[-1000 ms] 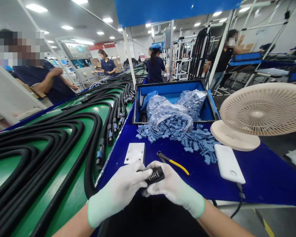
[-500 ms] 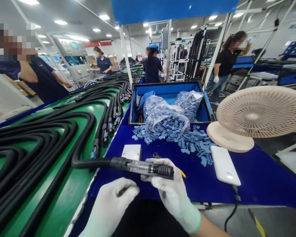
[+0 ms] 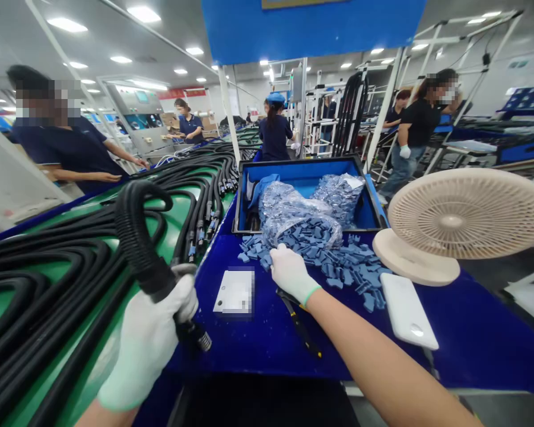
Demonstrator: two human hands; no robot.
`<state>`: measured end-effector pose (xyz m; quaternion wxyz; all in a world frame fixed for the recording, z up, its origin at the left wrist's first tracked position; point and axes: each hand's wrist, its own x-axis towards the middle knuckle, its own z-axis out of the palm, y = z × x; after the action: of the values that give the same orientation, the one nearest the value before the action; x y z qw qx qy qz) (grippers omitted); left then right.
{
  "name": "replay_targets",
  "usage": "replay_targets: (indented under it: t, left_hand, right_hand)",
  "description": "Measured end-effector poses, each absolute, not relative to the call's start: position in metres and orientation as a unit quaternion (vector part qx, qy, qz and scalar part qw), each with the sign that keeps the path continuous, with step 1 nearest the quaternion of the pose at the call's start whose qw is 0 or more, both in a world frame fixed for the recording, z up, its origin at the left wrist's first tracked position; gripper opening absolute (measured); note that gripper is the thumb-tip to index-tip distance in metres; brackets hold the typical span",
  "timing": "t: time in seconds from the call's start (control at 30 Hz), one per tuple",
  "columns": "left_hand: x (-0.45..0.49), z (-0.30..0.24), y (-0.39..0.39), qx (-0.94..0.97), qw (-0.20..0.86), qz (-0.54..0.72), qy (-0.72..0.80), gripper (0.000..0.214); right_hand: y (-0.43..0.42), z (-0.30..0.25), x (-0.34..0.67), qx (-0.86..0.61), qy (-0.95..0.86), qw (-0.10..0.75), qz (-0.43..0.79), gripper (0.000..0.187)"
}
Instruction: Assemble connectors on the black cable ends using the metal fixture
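My left hand [image 3: 158, 323], in a white glove, is wrapped round the end fitting of a black corrugated hose [image 3: 136, 231]. The hose arches up above the hand, and a metal spring shows at its lower tip. My gloved right hand [image 3: 290, 273] reaches to the near left side of a pile of small blue plastic clips [image 3: 338, 261]. Its fingers are bent together against the pile; whatever lies between the fingertips is hidden. Just below that hand, black-and-yellow pliers [image 3: 301, 332] lie on the blue table surface [image 3: 249, 350].
A blue bin [image 3: 293, 163] holds plastic bags of clips [image 3: 289, 204], one spilling onto the table. A white block [image 3: 235, 292], a white power bank [image 3: 408, 311] and a beige fan [image 3: 454, 222] stand about. Many black hoses [image 3: 71, 267] cover the green belt at left. Co-workers stand beyond.
The hose end has passed from my right hand into my left, moving left and tilting downward. My right hand has moved forward to the blue clips, uncovering the pliers.
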<state>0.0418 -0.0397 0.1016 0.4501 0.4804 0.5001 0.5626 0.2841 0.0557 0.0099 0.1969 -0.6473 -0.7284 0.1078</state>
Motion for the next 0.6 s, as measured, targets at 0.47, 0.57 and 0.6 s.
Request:
replay_targets:
  t: [0.47, 0.57, 0.6]
  left_hand:
    - [0.058, 0.075, 0.034, 0.553, 0.402, 0.553, 0.477, 0.027]
    - [0.061, 0.069, 0.034, 0.555, 0.367, 0.543, 0.512, 0.028]
    - [0.062, 0.068, 0.034, 0.556, 0.355, 0.537, 0.526, 0.030]
  right_hand:
    - [0.060, -0.004, 0.313, -0.596, -0.732, 0.300, 0.140, 0.051]
    - [0.052, 0.010, 0.312, -0.536, -0.765, 0.312, 0.176, 0.038]
    - [0.049, 0.016, 0.309, -0.512, -0.777, 0.313, 0.189, 0.034]
